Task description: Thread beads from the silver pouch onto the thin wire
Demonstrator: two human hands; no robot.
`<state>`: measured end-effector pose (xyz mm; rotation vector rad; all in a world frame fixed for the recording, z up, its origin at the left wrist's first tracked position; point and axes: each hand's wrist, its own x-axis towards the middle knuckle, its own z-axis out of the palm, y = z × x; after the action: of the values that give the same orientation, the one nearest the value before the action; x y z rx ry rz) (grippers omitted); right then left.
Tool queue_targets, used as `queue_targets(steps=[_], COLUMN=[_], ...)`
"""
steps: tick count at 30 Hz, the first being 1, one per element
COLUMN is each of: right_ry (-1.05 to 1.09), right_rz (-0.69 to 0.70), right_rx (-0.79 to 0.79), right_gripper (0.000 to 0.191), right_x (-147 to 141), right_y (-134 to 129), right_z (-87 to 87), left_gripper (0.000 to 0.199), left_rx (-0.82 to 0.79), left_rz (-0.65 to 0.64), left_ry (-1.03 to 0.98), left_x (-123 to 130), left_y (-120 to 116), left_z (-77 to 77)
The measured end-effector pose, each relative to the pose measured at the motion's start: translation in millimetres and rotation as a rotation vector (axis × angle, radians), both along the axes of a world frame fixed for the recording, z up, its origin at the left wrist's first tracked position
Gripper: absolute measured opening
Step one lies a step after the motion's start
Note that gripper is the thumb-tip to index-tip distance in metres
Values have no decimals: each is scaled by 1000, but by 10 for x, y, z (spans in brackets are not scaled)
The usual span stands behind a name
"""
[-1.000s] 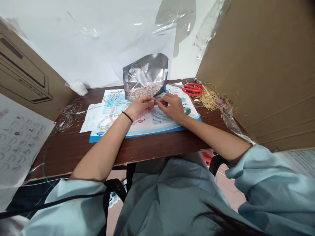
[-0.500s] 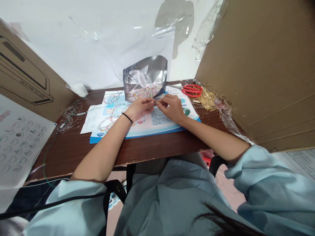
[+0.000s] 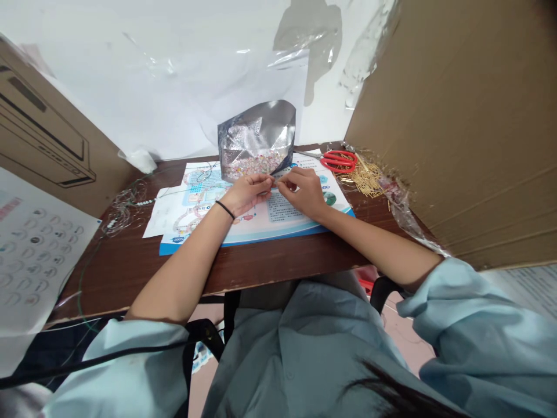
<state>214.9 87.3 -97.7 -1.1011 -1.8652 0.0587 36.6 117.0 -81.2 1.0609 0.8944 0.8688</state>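
My left hand [image 3: 249, 194], with a black band at the wrist, pinches something too small to make out between thumb and index finger. Close beside it, fingertips nearly meeting, my right hand [image 3: 303, 190] is also closed in a pinch on something I cannot make out. Both are over a printed blue and white sheet [image 3: 287, 223]. Just behind them stands an open silver bag [image 3: 250, 139] with many small pink and clear beads [image 3: 252, 165] in its lower part.
Red-handled scissors [image 3: 338, 161] lie at the back right beside a heap of gold pins [image 3: 368, 177]. Tangled clear thread [image 3: 126, 209] with white beads lies at the left. Cardboard walls [image 3: 470, 128] flank the brown table [image 3: 278, 258].
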Motion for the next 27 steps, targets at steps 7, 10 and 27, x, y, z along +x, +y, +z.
queue_targets(steps=[7,10,27], right_ry=[-28,-28,-56], right_rz=[-1,1,-13], right_rx=[-16,-10,2], right_gripper=[19,19,21], right_x=[-2,-5,-9], right_y=[14,19,22], right_z=[-16,-22,-41], left_gripper=[8,8,12], left_rx=[12,-9,16], left_rz=[-6,3,0], left_ry=[20,18,25], left_x=[-7,2,8], left_y=[15,5,4], left_z=[-20,-7,-13])
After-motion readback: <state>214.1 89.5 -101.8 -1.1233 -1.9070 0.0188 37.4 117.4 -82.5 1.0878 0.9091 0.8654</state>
